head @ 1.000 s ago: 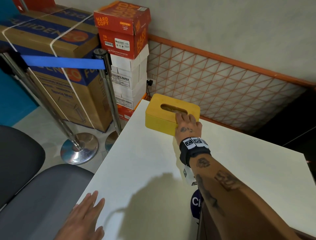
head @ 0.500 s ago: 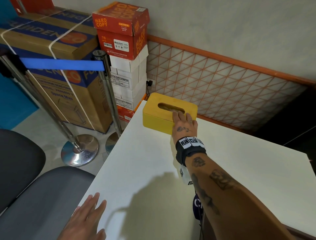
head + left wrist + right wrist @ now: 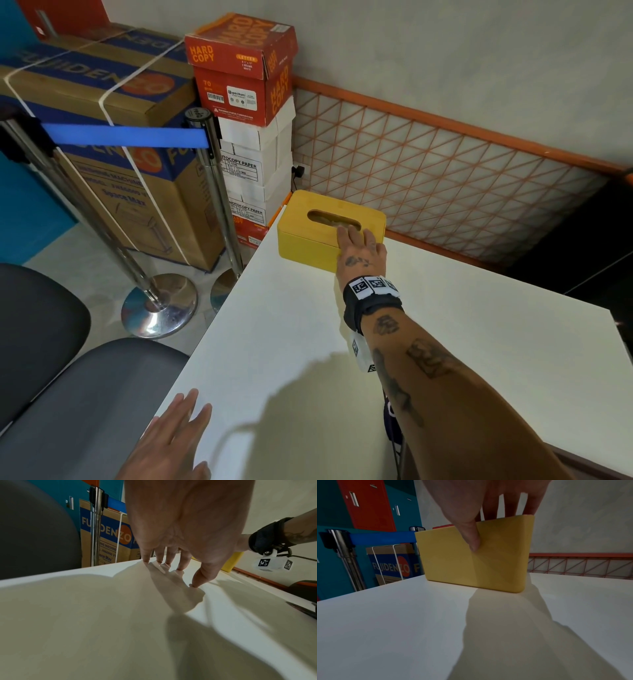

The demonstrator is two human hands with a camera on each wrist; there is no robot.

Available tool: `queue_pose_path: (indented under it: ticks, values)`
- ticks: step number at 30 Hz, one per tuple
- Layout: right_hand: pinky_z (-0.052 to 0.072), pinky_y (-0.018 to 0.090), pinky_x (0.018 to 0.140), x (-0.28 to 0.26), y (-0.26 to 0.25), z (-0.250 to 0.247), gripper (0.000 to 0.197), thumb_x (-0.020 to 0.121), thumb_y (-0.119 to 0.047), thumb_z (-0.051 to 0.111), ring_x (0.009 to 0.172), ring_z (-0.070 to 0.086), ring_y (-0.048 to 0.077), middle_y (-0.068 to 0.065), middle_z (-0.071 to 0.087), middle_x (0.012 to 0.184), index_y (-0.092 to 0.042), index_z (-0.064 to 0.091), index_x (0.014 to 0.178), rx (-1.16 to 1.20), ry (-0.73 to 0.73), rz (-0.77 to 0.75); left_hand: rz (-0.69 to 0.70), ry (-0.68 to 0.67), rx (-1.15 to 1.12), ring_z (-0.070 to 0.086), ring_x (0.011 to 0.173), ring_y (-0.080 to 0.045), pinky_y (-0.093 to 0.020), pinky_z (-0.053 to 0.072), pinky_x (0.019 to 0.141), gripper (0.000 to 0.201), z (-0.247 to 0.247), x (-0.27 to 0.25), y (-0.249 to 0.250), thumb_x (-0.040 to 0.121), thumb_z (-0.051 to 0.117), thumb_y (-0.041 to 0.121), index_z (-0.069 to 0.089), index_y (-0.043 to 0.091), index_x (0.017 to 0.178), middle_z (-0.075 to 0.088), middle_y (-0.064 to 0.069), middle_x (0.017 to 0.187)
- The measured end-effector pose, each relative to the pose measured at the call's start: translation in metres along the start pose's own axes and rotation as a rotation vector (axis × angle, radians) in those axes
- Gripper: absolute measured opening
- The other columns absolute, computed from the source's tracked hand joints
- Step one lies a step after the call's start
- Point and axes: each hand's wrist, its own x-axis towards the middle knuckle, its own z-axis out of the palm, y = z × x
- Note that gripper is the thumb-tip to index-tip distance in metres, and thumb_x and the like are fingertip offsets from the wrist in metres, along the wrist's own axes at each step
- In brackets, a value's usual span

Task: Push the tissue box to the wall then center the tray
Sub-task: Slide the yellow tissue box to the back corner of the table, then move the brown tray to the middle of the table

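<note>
While the right arm extends forward, the right hand (image 3: pixel 360 251) lays straight fingers on the tissue box (image 3: pixel 310 236) top, thumb against its near side. Box sits at the table (image 3: pixel 479 342) far-left corner. Left hand (image 3: pixel 168 442) rests flat, fingers spread.

The tissue box (image 3: pixel 318 240) sits on the table (image 3: pixel 308 342) at its far left corner, under the right hand (image 3: pixel 359 251), whose fingers lie on the box top and whose thumb (image 3: pixel 471 538) rests against its near side. Beyond that grip stands the wall (image 3: pixel 445 85); to its left, off the table, stand stacked paper boxes (image 3: pixel 246 137) and a barrier post (image 3: pixel 215 192). Well nearer than the grip, the left hand (image 3: pixel 171 442) lies flat on the table's near left edge.
</note>
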Motion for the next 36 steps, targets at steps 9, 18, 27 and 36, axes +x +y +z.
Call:
queue_pose_path:
  ticks: [9,18,27,36]
  values:
    - [0.023,0.045,0.117,-0.037,0.01,-0.02,0.059,0.096,-0.023,0.049,0.148,0.016,0.031,0.005,0.02,0.162,-0.023,0.025,0.151,0.055,-0.008,-0.036,0.072,0.128,0.053,-0.004,0.146,0.007,-0.037,0.038,0.095,0.069,0.002,0.001,-0.003,0.061,0.051,0.047,0.05,0.021,0.126,-0.004,0.026,0.161]
    - [0.045,0.035,0.096,-0.215,0.068,-0.055,0.034,0.096,-0.029,0.044,0.116,0.056,0.024,0.002,0.059,0.131,-0.024,0.055,0.127,0.212,-0.247,0.057,-0.193,0.028,0.134,0.032,0.14,-0.025,-0.057,0.04,0.103,0.076,0.004,-0.014,0.008,0.065,0.038,0.045,0.06,0.009,0.129,0.046,-0.017,0.148]
    - [0.05,0.036,0.086,-0.422,0.189,-0.041,0.025,0.091,-0.037,0.05,0.107,0.062,0.033,0.003,0.069,0.114,-0.03,0.061,0.113,0.168,-0.359,0.508,-0.172,0.141,-0.119,0.065,0.103,-0.005,-0.024,0.033,0.107,0.078,0.089,-0.017,-0.037,0.052,0.086,0.056,0.061,0.041,0.125,0.065,0.014,0.122]
    - [0.047,0.039,0.094,-0.551,0.308,-0.018,0.035,0.088,-0.025,0.057,0.112,0.058,0.034,0.011,0.058,0.123,-0.021,0.06,0.122,0.293,-0.114,1.005,-0.213,-0.236,-0.482,0.072,0.061,-0.016,-0.021,0.055,0.067,0.012,0.08,-0.083,0.222,0.073,0.081,0.025,0.074,0.025,0.082,0.076,0.0,0.07]
